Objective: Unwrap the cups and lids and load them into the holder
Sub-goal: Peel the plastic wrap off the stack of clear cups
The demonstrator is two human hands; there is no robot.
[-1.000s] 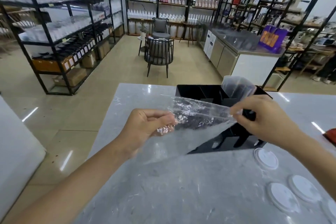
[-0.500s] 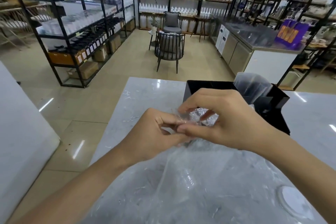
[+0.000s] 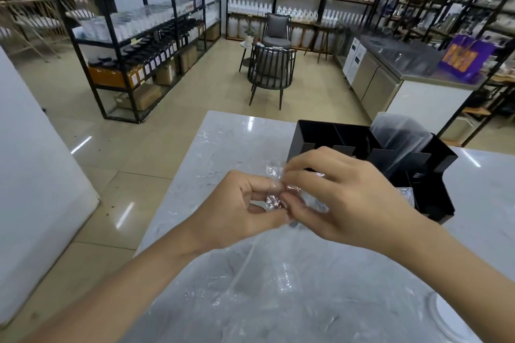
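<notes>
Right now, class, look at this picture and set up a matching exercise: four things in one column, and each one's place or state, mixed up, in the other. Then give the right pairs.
Things:
1. plastic wrap
2. black holder
3. white lid
4. stack of clear cups

Places or states:
A. flat on the counter, near right
B. pinched between both hands
C. standing in the holder's far right slot
D. on the counter behind the hands

Pairs: 1-B, 2-D, 3-A, 4-C
</notes>
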